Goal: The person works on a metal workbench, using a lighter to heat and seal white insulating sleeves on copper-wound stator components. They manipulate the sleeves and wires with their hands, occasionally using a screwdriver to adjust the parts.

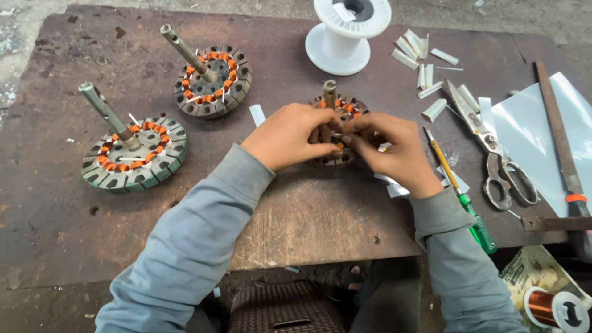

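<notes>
Both my hands, left (288, 135) and right (394, 151), pinch the stator (340, 111). It looks heavy and rigid; I'd grip its steel rim, sparing the fragile copper windings.

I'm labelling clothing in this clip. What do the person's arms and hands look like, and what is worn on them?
Both arms wear long grey-blue sleeves with ribbed cuffs at the wrists. The left hand and right hand are bare: no gloves, rings or watch visible.

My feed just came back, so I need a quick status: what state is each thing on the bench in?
Left hand: gripping the middle stator.
Right hand: fingers pinched at the middle stator's slots.
Middle stator: flat, shaft up, mostly covered.
Left stator: untouched, shaft tilted.
Rear stator: untouched, shaft tilted.
White spool: upright, empty.
Scissors: closed, lying flat.
Green screwdriver: lying flat.
Copper wire spool: wound.
</notes>
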